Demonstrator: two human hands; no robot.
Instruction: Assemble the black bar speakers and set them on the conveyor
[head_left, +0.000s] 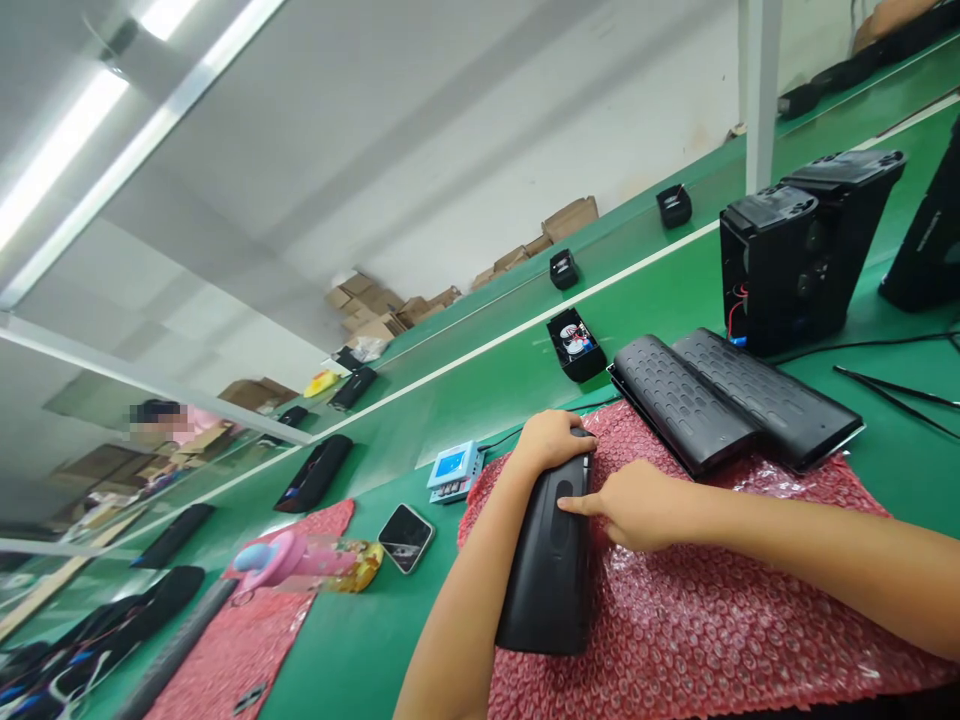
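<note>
My left hand [556, 440] is wrapped over the far end of a long black plastic speaker housing [546, 570], which stands on its narrow side, a little tilted. My right hand [637, 505] has its index finger stretched out, its tip touching the oval recess on the housing's upper face. The other right fingers are curled and partly hidden. Beneath lies pink bubble wrap [720, 620]. Two black slotted panels [686, 400] rest on its far right part, one overlapping the other.
Tall open black housings [772, 270] with wires stand at the right. A small blue-screened meter [454, 470], a phone [406, 537] and a pink-capped bottle [300, 562] are at the left. Behind runs a green conveyor [480, 385] carrying black housings. A person [191, 422] is far left.
</note>
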